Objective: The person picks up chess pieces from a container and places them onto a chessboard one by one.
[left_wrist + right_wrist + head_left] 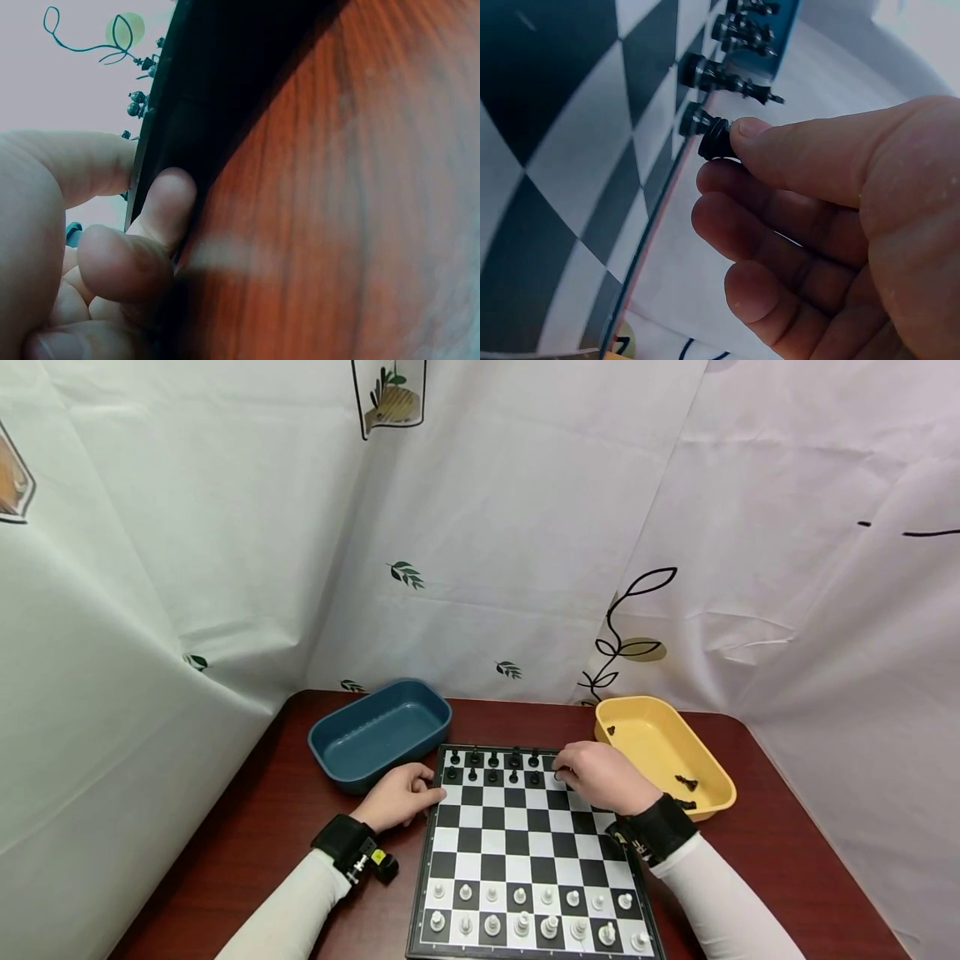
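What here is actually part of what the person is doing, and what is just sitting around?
In use:
- chessboard, steadied at its edge by the left hand
- black chess piece, pinched by the right hand at the board's far rows
- yellow tray, with a few black pieces in it

Just lying about:
- blue tray
- white pieces, already lined up on the near rows

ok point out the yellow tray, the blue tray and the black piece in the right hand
yellow tray (716, 774): head view, on its right rim.
blue tray (375, 737): head view, on its bare inner floor.
black chess piece (714, 137): right wrist view, on its round base, at the tip of the right hand's thumb.
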Action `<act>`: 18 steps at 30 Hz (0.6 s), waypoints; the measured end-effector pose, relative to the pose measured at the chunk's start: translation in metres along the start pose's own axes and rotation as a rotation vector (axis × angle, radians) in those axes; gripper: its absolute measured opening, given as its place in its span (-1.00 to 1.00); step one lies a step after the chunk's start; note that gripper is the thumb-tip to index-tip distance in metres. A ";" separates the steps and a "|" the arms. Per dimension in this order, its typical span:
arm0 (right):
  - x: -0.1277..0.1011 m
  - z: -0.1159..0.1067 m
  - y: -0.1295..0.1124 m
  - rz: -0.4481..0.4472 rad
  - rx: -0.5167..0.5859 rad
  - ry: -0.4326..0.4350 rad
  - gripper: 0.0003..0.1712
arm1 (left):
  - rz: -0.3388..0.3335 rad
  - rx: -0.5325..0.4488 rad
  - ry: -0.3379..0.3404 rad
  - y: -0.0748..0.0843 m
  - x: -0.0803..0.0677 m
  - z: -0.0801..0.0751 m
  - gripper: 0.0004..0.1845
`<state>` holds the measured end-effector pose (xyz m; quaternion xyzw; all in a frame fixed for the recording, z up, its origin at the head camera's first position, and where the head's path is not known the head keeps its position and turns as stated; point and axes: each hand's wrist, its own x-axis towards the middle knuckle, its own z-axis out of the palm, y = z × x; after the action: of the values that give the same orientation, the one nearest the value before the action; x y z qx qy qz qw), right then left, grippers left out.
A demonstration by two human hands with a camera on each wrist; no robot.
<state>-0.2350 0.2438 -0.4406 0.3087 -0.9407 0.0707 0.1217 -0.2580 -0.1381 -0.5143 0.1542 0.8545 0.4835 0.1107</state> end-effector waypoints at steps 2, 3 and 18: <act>0.001 0.003 -0.001 0.003 -0.001 -0.010 -0.90 | 0.003 0.004 0.001 0.000 0.000 0.000 -0.47; 0.001 0.004 -0.001 0.008 -0.002 -0.015 -0.90 | 0.005 0.006 0.001 0.000 0.000 0.000 -0.47; 0.003 0.015 -0.003 0.043 -0.014 -0.051 -0.88 | 0.006 0.001 0.001 0.001 -0.001 -0.001 -0.46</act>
<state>-0.2387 0.2367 -0.4542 0.2894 -0.9503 0.0588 0.0986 -0.2568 -0.1385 -0.5131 0.1567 0.8543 0.4835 0.1088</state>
